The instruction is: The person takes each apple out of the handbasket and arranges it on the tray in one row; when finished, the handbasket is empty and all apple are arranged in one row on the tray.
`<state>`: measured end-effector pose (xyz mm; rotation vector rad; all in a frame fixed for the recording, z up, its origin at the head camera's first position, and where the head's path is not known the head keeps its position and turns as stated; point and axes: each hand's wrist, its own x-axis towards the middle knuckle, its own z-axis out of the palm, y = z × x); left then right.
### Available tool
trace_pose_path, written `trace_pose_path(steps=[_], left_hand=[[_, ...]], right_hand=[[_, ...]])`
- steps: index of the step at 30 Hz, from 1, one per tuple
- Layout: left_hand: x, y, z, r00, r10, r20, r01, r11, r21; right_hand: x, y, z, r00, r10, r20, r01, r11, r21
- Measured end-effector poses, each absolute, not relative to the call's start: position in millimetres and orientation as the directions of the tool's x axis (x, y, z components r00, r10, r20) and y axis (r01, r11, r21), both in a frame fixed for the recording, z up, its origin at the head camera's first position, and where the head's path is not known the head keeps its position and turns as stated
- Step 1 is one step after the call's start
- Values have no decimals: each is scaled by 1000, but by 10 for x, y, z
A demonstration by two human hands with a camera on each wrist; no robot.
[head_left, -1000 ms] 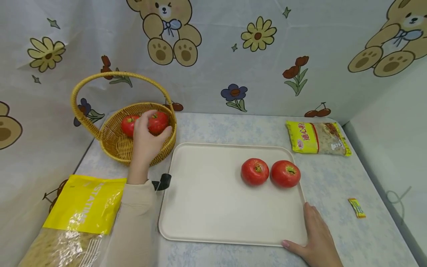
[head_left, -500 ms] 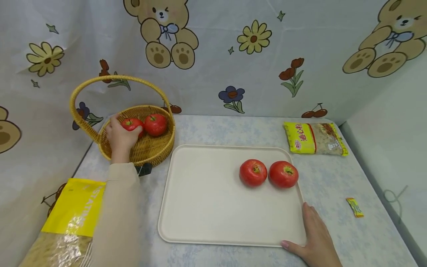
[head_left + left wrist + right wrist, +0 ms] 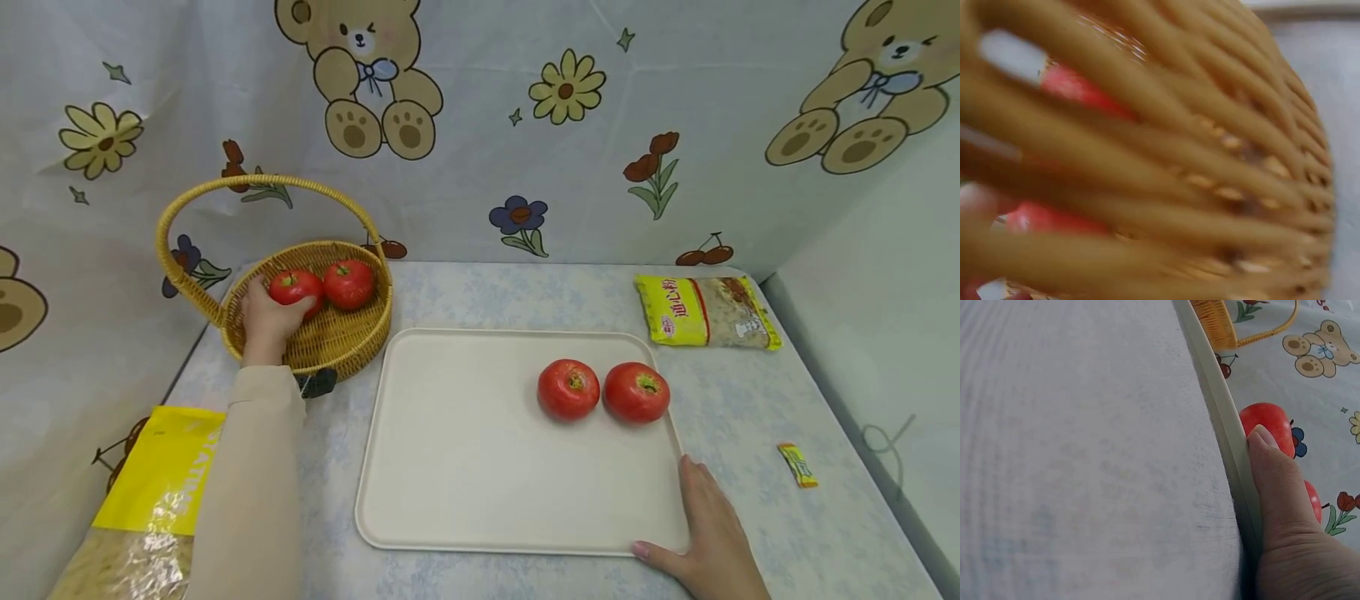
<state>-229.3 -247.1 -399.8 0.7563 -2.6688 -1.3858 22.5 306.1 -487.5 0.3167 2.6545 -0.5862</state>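
Observation:
In the head view my left hand [image 3: 268,323] is inside the yellow wicker basket [image 3: 341,343], its thumb and fingers around the left of two red tomatoes [image 3: 297,288]. The other tomato [image 3: 349,284] sits just right of it. Blurred basket weave [image 3: 1210,162] fills most of the left wrist view and hides much of that hand. My right hand [image 3: 712,537] rests at the near right corner of a cream tray [image 3: 465,450], thumb on the front edge and fingers along the right side. Two more tomatoes, one left [image 3: 568,390] and one right [image 3: 637,392], lie on the tray.
A yellow-and-clear pasta bag [image 3: 150,492] lies at the left, partly under my left sleeve [image 3: 251,483]. Behind the tray's right corner is a smaller yellow food packet [image 3: 705,312]. A small yellow wrapped sweet [image 3: 797,465] lies at the right. The basket's tall handle [image 3: 262,179] arches over it.
My left hand has shifted left within the basket, from between the two tomatoes to around the left one, then slightly lower. My right hand stays on the tray's corner. The view has tilted slightly.

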Motion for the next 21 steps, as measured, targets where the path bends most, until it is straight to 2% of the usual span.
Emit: trace_pose_path(steps=[9,16,21], left_hand=[[-2309,-2472,-4173,-854,-478,-204,-441,460,770],[-2361,-2473,-4188,-854,-497,-156,-399,432,809],[-2392,-2473,-4219,-866,-478,-149,-398,476,784]], right_hand=[[217,3047,-4870,-898,117,-423,287,886,-364],[229,3043,-4870,-907,113,-405,277,886,-373],[236,3043,-4865,-908,111,-403,270,892,-363]])
